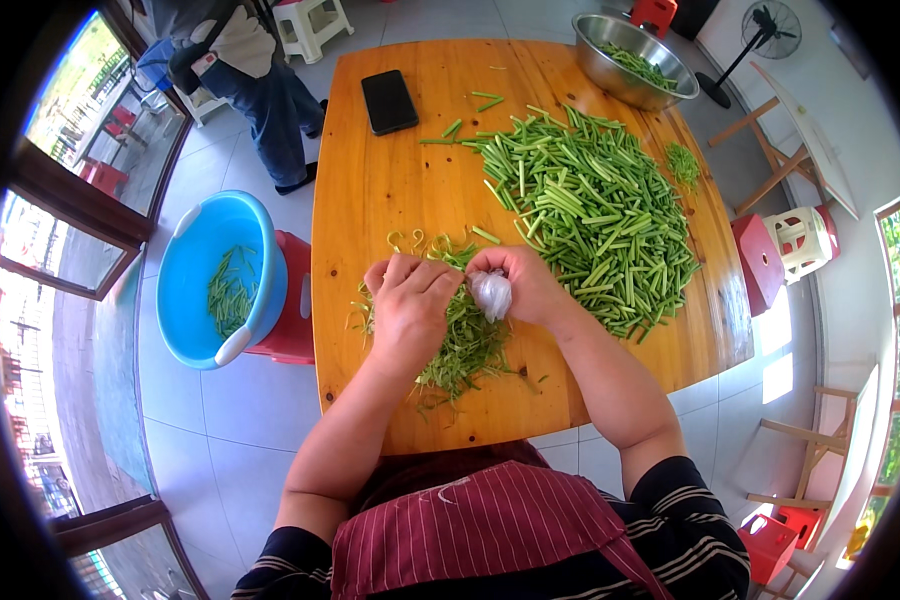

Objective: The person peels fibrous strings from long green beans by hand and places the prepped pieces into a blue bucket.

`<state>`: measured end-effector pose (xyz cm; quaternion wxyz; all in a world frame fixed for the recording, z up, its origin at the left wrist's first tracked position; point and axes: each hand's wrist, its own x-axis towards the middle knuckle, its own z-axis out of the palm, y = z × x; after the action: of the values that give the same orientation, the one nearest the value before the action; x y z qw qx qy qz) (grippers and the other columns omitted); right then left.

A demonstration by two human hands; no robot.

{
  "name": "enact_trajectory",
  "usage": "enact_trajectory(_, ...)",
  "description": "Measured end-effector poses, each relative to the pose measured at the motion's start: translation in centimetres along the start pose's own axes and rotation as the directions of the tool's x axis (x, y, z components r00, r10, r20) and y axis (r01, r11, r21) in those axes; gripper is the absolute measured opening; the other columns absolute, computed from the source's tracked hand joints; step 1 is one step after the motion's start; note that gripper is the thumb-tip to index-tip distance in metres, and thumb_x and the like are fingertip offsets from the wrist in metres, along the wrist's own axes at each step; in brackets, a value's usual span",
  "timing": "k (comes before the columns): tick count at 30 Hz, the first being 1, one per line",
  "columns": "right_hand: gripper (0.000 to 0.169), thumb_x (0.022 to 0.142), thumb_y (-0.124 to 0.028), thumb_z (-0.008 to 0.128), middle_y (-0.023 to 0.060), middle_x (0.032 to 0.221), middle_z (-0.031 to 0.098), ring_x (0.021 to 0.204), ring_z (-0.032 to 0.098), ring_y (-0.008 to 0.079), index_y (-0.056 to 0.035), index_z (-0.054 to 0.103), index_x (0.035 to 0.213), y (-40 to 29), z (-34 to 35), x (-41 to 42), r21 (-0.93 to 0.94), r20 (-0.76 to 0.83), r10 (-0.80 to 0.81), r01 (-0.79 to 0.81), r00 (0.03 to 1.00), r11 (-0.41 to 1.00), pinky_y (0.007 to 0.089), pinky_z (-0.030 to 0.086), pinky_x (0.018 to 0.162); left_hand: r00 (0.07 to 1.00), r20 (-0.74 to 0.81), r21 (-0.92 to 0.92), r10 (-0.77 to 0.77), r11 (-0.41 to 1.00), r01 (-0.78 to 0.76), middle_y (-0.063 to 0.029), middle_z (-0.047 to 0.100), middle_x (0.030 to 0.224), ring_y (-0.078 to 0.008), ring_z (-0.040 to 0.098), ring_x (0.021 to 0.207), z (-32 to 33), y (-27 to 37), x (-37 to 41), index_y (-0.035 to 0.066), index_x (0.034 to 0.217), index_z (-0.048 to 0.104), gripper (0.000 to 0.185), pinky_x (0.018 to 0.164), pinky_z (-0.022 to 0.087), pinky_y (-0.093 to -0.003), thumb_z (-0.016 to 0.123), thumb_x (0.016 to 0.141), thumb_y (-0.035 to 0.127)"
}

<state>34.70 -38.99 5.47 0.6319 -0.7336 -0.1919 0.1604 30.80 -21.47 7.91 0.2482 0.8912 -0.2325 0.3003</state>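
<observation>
Both my hands are close together over a heap of leafy green trimmings point(469, 345) near the front of the wooden table point(412, 191). My right hand point(521, 281) grips a crumpled clear plastic bag point(491, 295), bunched below its fingers. My left hand point(412, 307) is just left of the bag, fingers bent and fingertips near its top; whether they pinch it is hidden. Beyond my right hand lies a large pile of cut green stems point(592, 214). A few loose stems lie at the pile's left, and a small clump of trimmings point(682, 166) is at its right.
A black phone point(389, 102) lies at the far left of the table. A steel bowl point(607, 75) with cut stems stands at the far right corner. Left of the table, a blue tub point(187, 285) holding some stems rests on a red stool point(292, 277). A person point(259, 97) stands beyond it.
</observation>
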Motion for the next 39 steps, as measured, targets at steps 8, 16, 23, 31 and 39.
enact_trajectory(8, 0.010, 0.072, 0.000, 0.065, -0.0024, 0.074, 0.059, 0.067, 0.051, 0.0043, -0.0033, 0.061, 0.080, -0.3, -0.1, 0.0, 0.068, -0.054, -0.016, 0.019, 0.998, 0.997, 0.0213, 0.042, 0.060, 0.985, 0.026, -0.283, -0.172, 0.943, 0.172, -0.0060, 0.062, 0.084, -0.0251, 0.058, 0.077, 1.1, 0.1, -0.4, 0.005, 0.083, 0.063, 0.016, 0.069, 0.045, -0.0338, 0.063, 0.070, -0.005)
enact_trajectory(16, 0.007, 0.074, -0.001, 0.065, -0.0037, 0.072, 0.057, 0.065, 0.049, 0.0038, -0.0042, 0.060, 0.077, 0.0, 0.2, -0.1, 0.147, -0.046, -0.014, 0.021, 0.999, 0.989, 0.0203, 0.041, 0.059, 0.920, 0.205, -0.567, -0.333, 0.726, 0.389, -0.0076, 0.063, 0.085, -0.0174, 0.061, 0.081, 1.0, -0.3, -0.4, 0.001, 0.085, 0.062, 0.016, 0.072, 0.048, -0.0264, 0.061, 0.074, -0.011)
enact_trajectory(23, 0.006, 0.078, -0.003, 0.064, -0.0027, 0.071, 0.056, 0.063, 0.049, 0.0036, -0.0041, 0.058, 0.080, -0.4, -0.2, -0.2, 0.367, -0.081, -0.030, 0.058, 0.996, 0.928, 0.0189, 0.040, 0.056, 0.706, 0.384, -0.886, -0.595, -0.023, 0.462, -0.0061, 0.063, 0.094, -0.0120, 0.058, 0.083, 1.8, -2.2, -1.2, 0.001, 0.099, 0.060, 0.013, 0.076, 0.048, -0.0235, 0.053, 0.088, -0.001)
enact_trajectory(31, 0.008, 0.079, -0.002, 0.063, -0.0033, 0.075, 0.057, 0.069, 0.050, 0.0031, -0.0053, 0.058, 0.084, 0.3, 0.1, 0.3, 0.301, -0.087, -0.102, 0.124, 0.991, 0.945, 0.0194, 0.042, 0.061, 0.685, 0.405, -0.806, -0.606, 0.116, 0.580, -0.0065, 0.064, 0.091, -0.0097, 0.056, 0.074, 1.5, -2.1, -0.8, -0.003, 0.100, 0.061, 0.014, 0.069, 0.047, -0.0211, 0.053, 0.089, 0.002)
enact_trajectory(39, 0.008, 0.078, -0.005, 0.066, -0.0003, 0.074, 0.063, 0.067, 0.054, 0.0056, -0.0016, 0.064, 0.085, -0.5, 0.4, 0.1, 0.062, -0.135, -0.023, 0.032, 0.991, 0.998, 0.0216, 0.044, 0.062, 0.872, 0.196, -0.470, -0.449, 0.738, 0.485, -0.0080, 0.064, 0.082, -0.0151, 0.060, 0.072, 1.1, -1.0, -0.7, 0.000, 0.091, 0.061, 0.010, 0.064, 0.048, -0.0264, 0.059, 0.081, -0.002)
